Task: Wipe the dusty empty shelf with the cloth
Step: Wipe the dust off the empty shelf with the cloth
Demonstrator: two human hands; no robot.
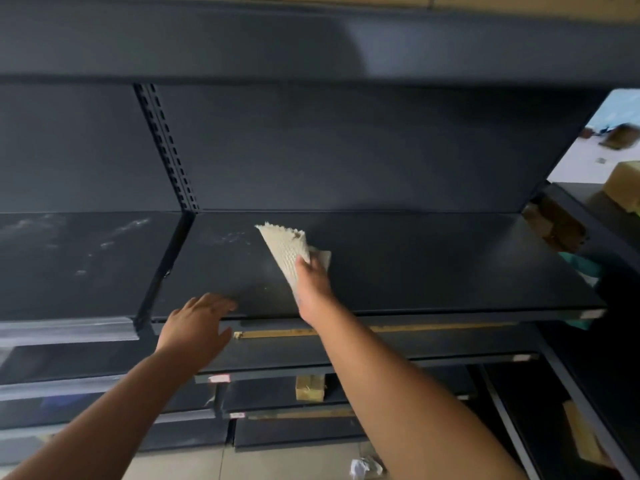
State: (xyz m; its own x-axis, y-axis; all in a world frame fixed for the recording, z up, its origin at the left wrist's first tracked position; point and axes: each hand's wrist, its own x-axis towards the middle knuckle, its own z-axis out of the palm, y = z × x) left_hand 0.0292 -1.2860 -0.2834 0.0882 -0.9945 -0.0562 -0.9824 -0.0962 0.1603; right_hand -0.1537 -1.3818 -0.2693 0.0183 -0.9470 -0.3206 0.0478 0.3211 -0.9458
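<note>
Shelf [433,265] is the dark empty one at about chest height, front lip closest to the person. Left hand [197,323] rests flat on that front edge, fingers [221,303] loosely spread, gripping nothing. A bit further in, right hand [313,282] presses the pale waffle-textured cloth [289,247] onto the shelf surface, fingers closed over it. Faint dusty smudges [228,239] sit just left of the cloth, toward the back panel [346,150].

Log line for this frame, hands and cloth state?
right hand: holds cloth on shelf | left hand: open, at front edge | dust smears: left of cloth
</note>
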